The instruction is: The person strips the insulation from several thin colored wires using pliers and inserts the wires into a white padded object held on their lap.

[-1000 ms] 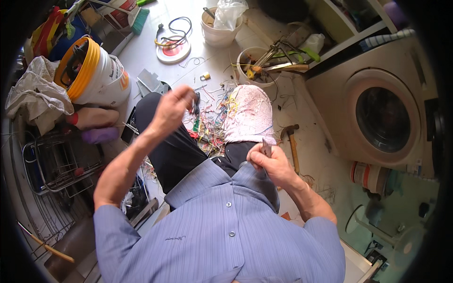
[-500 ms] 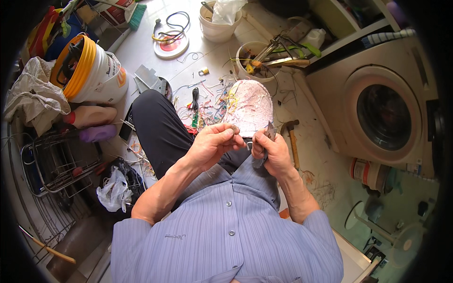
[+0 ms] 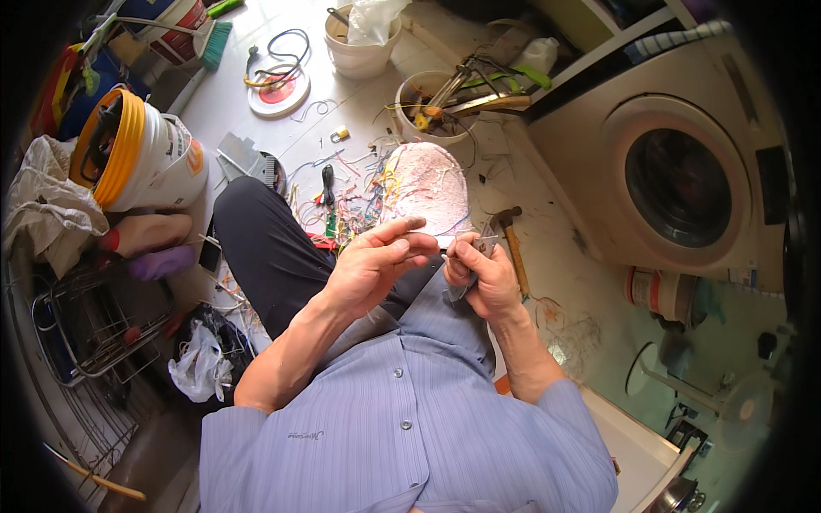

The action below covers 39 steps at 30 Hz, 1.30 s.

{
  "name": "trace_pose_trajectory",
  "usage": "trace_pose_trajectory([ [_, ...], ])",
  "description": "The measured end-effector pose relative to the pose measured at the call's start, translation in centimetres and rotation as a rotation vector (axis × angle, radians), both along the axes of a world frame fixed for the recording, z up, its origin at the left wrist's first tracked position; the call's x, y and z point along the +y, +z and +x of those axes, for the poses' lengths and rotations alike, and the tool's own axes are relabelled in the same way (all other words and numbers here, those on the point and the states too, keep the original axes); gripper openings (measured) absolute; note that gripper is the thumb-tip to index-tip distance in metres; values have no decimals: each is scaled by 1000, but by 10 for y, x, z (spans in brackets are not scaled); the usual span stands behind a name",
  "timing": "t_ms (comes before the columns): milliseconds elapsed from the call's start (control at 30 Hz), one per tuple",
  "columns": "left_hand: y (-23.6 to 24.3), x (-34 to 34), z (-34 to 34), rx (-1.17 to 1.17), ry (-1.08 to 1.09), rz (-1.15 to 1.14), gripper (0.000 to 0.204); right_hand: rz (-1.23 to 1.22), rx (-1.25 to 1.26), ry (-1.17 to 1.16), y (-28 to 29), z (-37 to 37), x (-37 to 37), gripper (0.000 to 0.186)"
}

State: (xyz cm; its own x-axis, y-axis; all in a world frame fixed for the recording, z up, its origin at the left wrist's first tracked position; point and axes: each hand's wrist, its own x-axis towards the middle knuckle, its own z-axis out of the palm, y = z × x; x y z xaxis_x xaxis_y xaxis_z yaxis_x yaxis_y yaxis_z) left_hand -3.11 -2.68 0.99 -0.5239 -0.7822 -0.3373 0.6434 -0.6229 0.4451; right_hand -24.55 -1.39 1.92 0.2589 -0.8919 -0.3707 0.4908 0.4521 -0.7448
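Grey flat tool [image 3: 485, 246] | right hand [image 3: 481, 272]: clamped round it | left hand [image 3: 380, 261]: half open, fingers loosely curled, near

The two forearms angle forward and inward from bent elbows, bare below short sleeves. The left hand [image 3: 380, 261] lies close beside the right hand [image 3: 483, 278], both out in front of the torso [image 3: 393, 436], with a narrow gap between them.

On the left, the fingers [image 3: 400, 227] reach toward the right hand, loosely parted, the thumb lying apart from the index finger on the side nearer the torso; the fingertips look darkened. The left wrist [image 3: 327, 301] is nearly straight. The right hand is curled into a grip, thumb uppermost, fingers folded beneath. The left knee [image 3: 242, 203] is bent outward.
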Motion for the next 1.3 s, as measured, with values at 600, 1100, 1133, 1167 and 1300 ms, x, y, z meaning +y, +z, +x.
trace_pose_trajectory([
  [600,8,-44,-30,-217,-72,-58,42,-95,251,-544,-12,-114,35,19],
  [1100,169,49,-361,-455,-627,-1746,33,-101,819,-756,-149,-90,113,26],
  [1133,190,54,-365,-487,-769,-1577,29,-42,833,-704,-139,-92,121,28],
  [1167,199,57,-367,-499,-796,-1587,29,13,844,-655,-127,-92,127,30],
  [1300,201,72,-374,-508,-792,-1588,28,-54,687,-763,-151,-92,129,26],
])
